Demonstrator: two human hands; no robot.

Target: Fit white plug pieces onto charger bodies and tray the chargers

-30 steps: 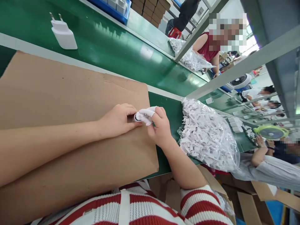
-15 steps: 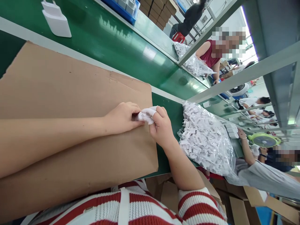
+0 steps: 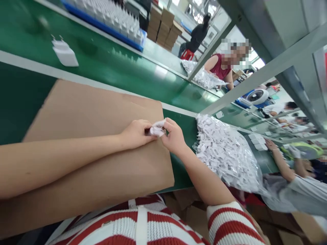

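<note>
A cardboard sheet (image 3: pixel 102 112) lies on the table (image 3: pixel 17 102), with the left hand (image 3: pixel 136 134) and right hand (image 3: pixel 173 136) over its right end and a small part (image 3: pixel 157 129) between them. Right of the sheet rests a filled bag (image 3: pixel 227 156), and beyond that sit several blocks (image 3: pixel 258 141). Ahead runs the belt (image 3: pixel 102 64), carrying a plug adapter (image 3: pixel 65 54) at far left; across it stand a loaded tray (image 3: pixel 102 28) and, farther right, another bag (image 3: pixel 204 76) before a person (image 3: pixel 221 66)
</note>
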